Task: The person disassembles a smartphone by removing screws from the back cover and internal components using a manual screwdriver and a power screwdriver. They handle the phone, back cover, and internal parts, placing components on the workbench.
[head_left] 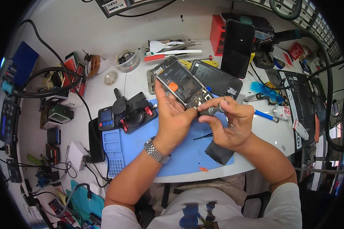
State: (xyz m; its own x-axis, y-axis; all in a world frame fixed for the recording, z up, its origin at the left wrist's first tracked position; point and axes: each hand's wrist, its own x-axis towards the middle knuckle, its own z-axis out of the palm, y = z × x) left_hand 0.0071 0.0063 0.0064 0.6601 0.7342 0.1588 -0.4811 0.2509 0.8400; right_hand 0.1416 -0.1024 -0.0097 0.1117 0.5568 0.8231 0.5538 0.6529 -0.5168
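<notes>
My left hand, wearing a metal watch, is closed around an opened smartphone, tilted above the blue mat. Its inside shows a dark battery with an orange patch and a circuit board at the lower end. A screwdriver with a grey, ridged handle sits in the fingers of my right hand. The driver's front end is at the phone's lower edge, beside my left thumb; its tip is hidden. Beneath my right hand, a dark flat piece and dark thin tweezers lie on the mat.
Left on the blue mat stands a black clamp fixture. A dark phone back panel and a black phone are behind the hands. A blue pen-like tool is right; a cable crosses the left side.
</notes>
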